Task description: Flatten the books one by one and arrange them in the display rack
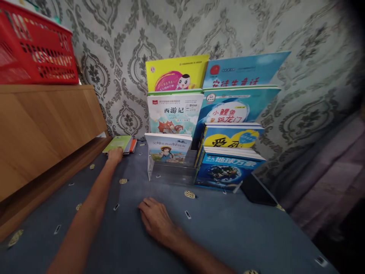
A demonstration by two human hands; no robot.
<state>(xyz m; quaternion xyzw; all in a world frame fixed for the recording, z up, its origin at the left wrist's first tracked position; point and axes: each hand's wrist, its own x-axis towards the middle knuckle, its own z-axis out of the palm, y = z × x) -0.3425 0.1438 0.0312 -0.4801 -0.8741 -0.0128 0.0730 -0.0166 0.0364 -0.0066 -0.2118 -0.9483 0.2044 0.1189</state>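
My left hand (115,155) reaches far out to the back left, its fingers closed on the near edge of a green book (118,142). That book lies flat on top of a small pile, where an orange-red book (132,145) shows at the right side. My right hand (156,220) rests palm down on the dark blue tablecloth (137,243), loosely bent and holding nothing. Beyond it stands a clear acrylic book rack (173,174). Its left column holds a white book (173,114) and a pale blue book (170,146); a book with an earth cover (225,173) fronts the right column.
A wooden cabinet (48,129) borders the table on the left, with a red plastic basket (48,53) on top. Behind the rack rises a patterned wall (128,57). A black flat object (258,190) lies right of the rack, near a pale curtain-like cloth (322,171).
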